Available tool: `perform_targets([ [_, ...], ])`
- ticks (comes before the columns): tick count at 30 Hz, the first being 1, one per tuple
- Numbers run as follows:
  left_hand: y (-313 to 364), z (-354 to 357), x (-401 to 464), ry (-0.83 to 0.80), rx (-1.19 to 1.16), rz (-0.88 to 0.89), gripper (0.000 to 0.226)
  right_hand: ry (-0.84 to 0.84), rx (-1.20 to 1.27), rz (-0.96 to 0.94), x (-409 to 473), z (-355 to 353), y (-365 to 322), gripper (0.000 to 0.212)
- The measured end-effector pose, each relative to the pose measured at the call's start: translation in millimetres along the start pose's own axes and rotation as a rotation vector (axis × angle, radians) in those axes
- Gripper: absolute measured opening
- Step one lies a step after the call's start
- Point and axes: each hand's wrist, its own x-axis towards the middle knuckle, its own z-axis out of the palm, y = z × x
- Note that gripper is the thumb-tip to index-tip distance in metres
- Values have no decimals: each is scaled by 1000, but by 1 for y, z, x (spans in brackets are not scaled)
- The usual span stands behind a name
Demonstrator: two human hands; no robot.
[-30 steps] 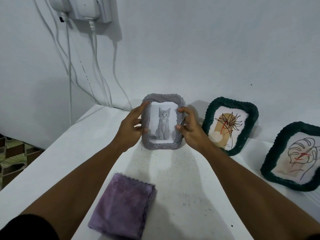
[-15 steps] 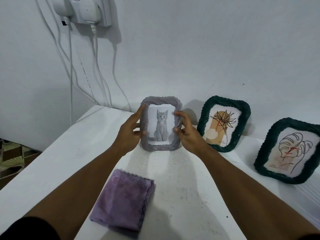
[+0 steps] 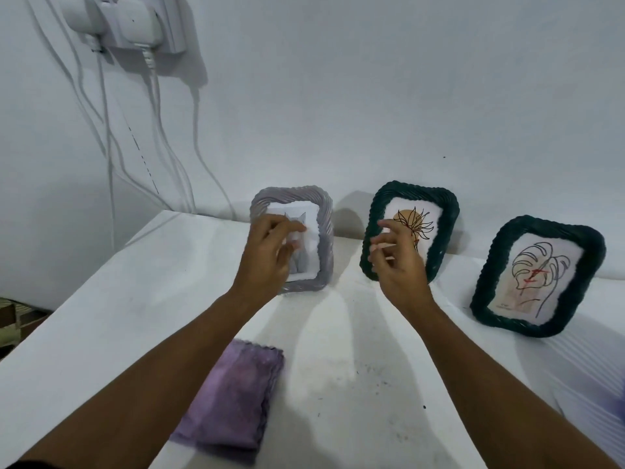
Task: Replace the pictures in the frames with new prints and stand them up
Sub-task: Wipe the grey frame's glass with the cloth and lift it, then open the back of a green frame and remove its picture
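From my head camera, I see three frames standing upright along the far edge of the white tabletop, close to the wall. The grey frame stands far left of the row and holds a cat print; my left hand hovers in front of it and hides most of the cat, leaving only the ears and part of the body on show. My left fingers are loosely curled and hold nothing; motion blur keeps me from telling whether they touch the glass.

My right hand hangs in front of the lower left of the middle green frame, its fingers relaxed, spread and holding nothing. That frame carries a line drawing of a spiky plant over an orange disc, partly covered by my hand. The right green frame stands apart, further right and nearer, with a leaf outline and red marks; a tiny line of writing sits at the print's lower edge, too small to read.

A folded purple cloth lies near me on the tabletop, its near corner tucked under my left forearm. White chargers sit in a wall socket at top left, cut off by the picture's edge, with cables trailing down behind the tabletop. I can read no brand.
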Motion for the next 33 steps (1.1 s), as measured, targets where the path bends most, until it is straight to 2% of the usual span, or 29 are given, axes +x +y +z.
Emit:
perform_targets([
  [3, 24, 25, 7, -137, -192, -6, 28, 188, 2, 17, -7, -28, 5, 27],
  [6, 41, 53, 16, -231, -262, -48, 31, 272, -110, -11, -6, -52, 10, 30],
  [10, 67, 82, 30, -252, -267, -82, 53, 228, -269, -6, 3, -70, 19, 41],
  [13, 75, 101, 36, -246, -233, -131, 60, 169, -333, -9, 6, -75, 22, 45],
  [19, 61, 125, 40, -259, -173, -182, 47, 58, -229, 93, 8, -79, 25, 37],
  [23, 45, 136, 37, -279, -286, -261, 51, 2, -172, 135, 11, -78, 24, 36],
  [26, 44, 138, 34, -327, -337, -329, 50, 16, -135, 116, 11, -76, 26, 36],
  [33, 50, 130, 36, -318, -451, -379, 47, 81, -62, 110, 9, -78, 20, 36],
])
